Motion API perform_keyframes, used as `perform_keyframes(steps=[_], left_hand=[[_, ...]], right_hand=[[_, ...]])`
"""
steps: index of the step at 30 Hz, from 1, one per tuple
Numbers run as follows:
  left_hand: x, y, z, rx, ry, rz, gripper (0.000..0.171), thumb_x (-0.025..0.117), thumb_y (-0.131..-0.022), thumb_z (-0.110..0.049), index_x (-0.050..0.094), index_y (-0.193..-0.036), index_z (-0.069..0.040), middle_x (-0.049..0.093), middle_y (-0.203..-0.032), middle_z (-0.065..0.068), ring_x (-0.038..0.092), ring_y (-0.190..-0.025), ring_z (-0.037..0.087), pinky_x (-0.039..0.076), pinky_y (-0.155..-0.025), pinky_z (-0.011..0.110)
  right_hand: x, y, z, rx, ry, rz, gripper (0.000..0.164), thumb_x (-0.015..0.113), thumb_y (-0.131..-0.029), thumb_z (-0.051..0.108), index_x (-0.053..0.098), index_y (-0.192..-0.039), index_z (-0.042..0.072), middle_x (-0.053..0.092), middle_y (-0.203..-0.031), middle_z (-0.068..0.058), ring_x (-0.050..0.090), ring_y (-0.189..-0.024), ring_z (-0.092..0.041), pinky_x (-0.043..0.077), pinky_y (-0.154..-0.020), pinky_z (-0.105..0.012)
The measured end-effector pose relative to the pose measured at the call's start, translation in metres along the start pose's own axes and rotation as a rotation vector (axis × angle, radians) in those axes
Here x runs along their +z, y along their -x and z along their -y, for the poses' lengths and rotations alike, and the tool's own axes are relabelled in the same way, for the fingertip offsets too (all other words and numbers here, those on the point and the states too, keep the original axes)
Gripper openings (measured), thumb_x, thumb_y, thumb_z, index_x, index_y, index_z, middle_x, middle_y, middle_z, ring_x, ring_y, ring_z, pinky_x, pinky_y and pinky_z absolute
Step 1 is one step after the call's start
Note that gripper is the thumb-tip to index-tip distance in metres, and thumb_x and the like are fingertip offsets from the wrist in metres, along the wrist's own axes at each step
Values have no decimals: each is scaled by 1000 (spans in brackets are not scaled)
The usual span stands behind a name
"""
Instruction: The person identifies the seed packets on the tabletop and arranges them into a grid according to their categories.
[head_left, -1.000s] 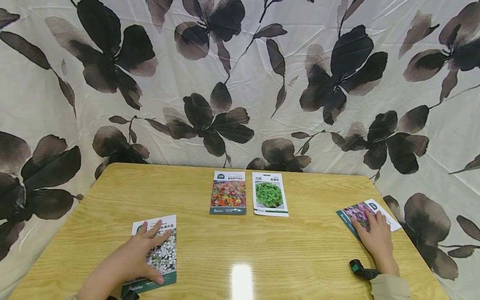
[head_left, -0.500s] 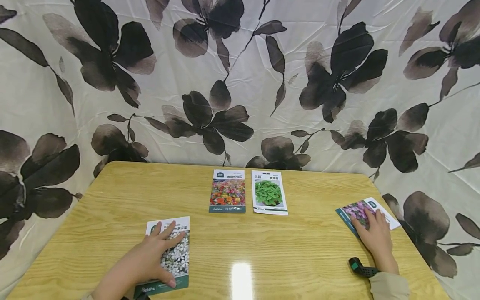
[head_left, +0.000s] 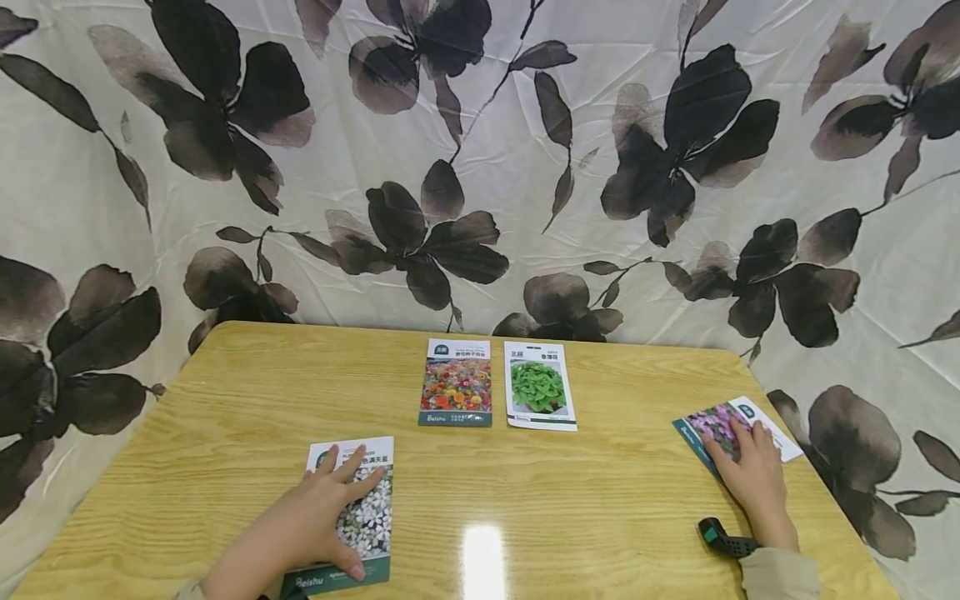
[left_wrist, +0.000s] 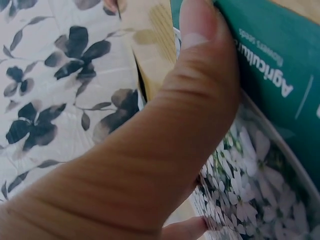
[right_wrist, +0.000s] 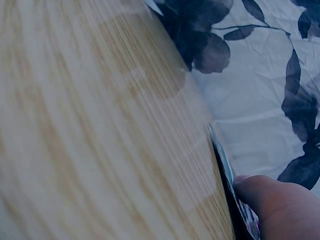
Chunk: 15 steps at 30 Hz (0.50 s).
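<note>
My left hand (head_left: 315,517) lies with spread fingers on a seed packet with white flowers (head_left: 371,518), near the front left of the table. In the left wrist view the thumb (left_wrist: 200,95) rests along the packet's green band (left_wrist: 280,55). At the right side, my right hand (head_left: 753,475) rests with its fingers on a seed packet with pink-purple flowers (head_left: 714,427), which lies slanted. Only that packet's edge (right_wrist: 222,150) and the thumb (right_wrist: 280,202) show in the right wrist view. The palms hide parts of both packets.
Near the back edge of the wooden table (head_left: 525,492), a packet with mixed bright flowers (head_left: 456,385) lies beside one with green leaves (head_left: 537,387), a small gap between them. A flower-patterned cloth (head_left: 555,250) hangs behind the table and at its sides.
My left hand has slid the white-flower packet to the right across the table, by less in the latest half second. My right hand and its packet have stayed in place.
</note>
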<state>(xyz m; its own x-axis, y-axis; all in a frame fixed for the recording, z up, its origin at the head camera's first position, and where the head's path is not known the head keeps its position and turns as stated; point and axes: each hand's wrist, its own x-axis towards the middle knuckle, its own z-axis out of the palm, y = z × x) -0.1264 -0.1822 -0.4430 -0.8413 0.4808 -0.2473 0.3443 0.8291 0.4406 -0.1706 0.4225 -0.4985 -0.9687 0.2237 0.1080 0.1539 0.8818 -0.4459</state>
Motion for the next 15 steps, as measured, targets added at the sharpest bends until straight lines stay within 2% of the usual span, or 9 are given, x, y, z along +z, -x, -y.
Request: perform_keyframes(steps=[3, 8, 15], left_hand=[[1, -2, -2, 8, 4, 9, 119, 87, -48, -58, 47, -149, -11, 24, -158, 28, 11, -138, 64, 22, -96, 81], [4, -5, -8, 25, -12, 3, 119, 87, -47, -60, 47, -149, -11, 24, -158, 28, 11, -139, 63, 25, -96, 80], [6, -9, -17, 13, -15, 8, 119, 86, -46, -62, 49, -148, -12, 25, -158, 27, 13, -139, 62, 25, -97, 79]], right_hand=[[0, 1, 0, 0, -5, -2, 78, 51, -100, 47, 29, -148, -10, 9, -151, -45, 7, -137, -65, 10, -104, -77], [0, 1, 0, 0, -6, -4, 78, 51, -99, 47, 30, -148, -10, 9, -151, -45, 7, -137, -65, 10, -104, -77], [0, 0, -1, 1, -3, 0, 78, 51, -100, 48, 29, -148, -9, 8, -151, -45, 7, -137, -66, 11, -104, -78]])
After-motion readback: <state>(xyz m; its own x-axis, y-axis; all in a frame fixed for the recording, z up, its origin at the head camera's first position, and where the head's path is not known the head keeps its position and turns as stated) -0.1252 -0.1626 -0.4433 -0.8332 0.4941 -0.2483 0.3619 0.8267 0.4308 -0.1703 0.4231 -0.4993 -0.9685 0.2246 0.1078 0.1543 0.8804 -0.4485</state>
